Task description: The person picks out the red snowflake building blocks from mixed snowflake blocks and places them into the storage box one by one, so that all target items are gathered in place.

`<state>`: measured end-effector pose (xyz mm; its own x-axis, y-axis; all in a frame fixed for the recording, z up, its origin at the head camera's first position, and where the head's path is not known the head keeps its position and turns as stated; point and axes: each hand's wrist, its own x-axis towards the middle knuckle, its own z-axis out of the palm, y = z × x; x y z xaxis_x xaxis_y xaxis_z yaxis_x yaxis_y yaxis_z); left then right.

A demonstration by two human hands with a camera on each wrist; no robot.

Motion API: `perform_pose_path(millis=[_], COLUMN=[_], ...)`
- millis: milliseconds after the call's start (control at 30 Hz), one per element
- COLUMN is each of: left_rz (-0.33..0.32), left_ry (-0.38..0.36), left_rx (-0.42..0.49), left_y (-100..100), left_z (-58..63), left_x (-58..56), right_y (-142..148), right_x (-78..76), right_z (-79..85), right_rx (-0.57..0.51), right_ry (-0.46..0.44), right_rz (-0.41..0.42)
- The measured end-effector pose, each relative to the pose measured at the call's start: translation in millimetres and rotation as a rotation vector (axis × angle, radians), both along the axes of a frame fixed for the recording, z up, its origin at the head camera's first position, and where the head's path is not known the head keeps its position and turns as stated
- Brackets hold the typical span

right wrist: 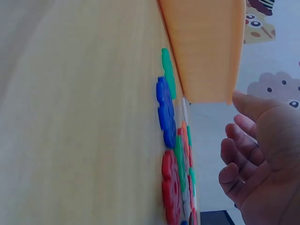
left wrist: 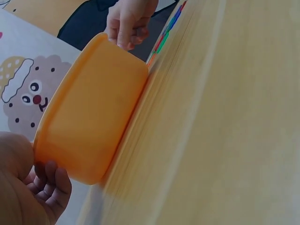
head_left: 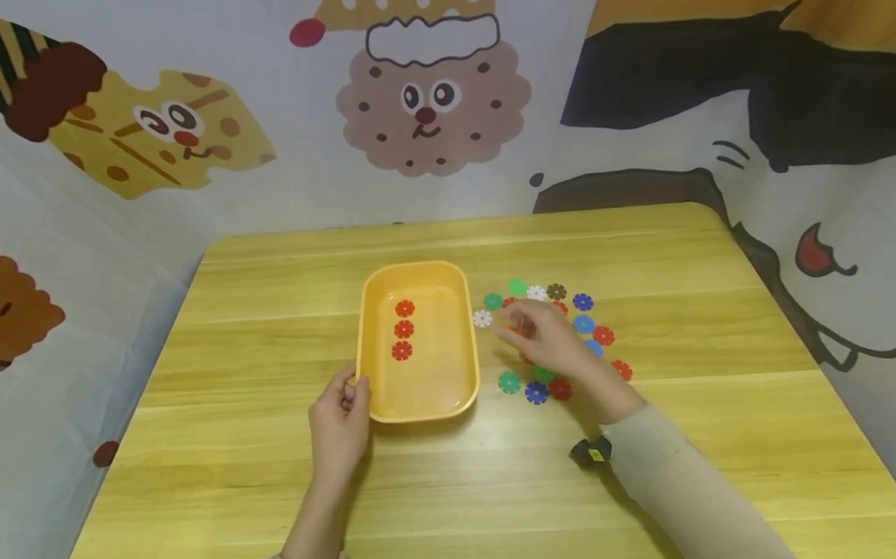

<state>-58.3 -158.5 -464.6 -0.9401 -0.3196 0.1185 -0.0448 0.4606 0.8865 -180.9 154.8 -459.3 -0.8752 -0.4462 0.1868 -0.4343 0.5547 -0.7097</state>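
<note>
While the tray occupies the middle of the table, the loose discs lie to its right, directly below the right hand.

Item: one shallow yellow-orange plastic tray [head_left: 441,384], rectangular with rounded corners, set on a pale wood-grain table [head_left: 236,405], its long axis running away from the person.

Item: three red slotted flower-shaped plastic discs [head_left: 403,329], in a column on the tray floor, left of its centre line.

Item: a scatter of loose slotted plastic discs [head_left: 583,324] in blue, green, red, white and brown; round, so without a long axis. One white disc [head_left: 483,318] lies just beside the tray's right wall — contact cannot be told.

Item: right hand [head_left: 544,334], much the nearer to the scatter, with the tray to its left. It hangs raised above the discs, thumb apart from loosely bent fingers; nothing shows in its grasp in the right wrist view, though in the head view the fingers partly cover what lies beneath.

Item: left hand [head_left: 341,413], at the tray's near left corner — thumb and bent fingers clamped on the rim and outer wall, away from the scatter.

Background: white cloth with printed cartoon figures [head_left: 474,199].
</note>
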Motion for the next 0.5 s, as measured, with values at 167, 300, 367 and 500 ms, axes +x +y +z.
perform_pose_path(millis=[167,300,367,500], left_rz=[0.031,0.068,0.076,0.08], left_ry=[-0.038,-0.095,-0.121,-0.163], left_rx=[0.088,0.214,0.279,0.362], left_y=[1,2,3,5], left_z=[-0.7,0.7,1.6,4.1], left_x=[2.7,5.0,5.1,4.7], right_y=[8,14,17,24], right_x=[3.0,4.3,5.1,7.2], right_z=[-0.2,0.4,0.6,0.6], right_rx=[0.057,0.102,0.122,0.163], right_ry=[-0.034,-0.076,-0.1,-0.135], right_rz=[0.004,0.031,0.044,0.054])
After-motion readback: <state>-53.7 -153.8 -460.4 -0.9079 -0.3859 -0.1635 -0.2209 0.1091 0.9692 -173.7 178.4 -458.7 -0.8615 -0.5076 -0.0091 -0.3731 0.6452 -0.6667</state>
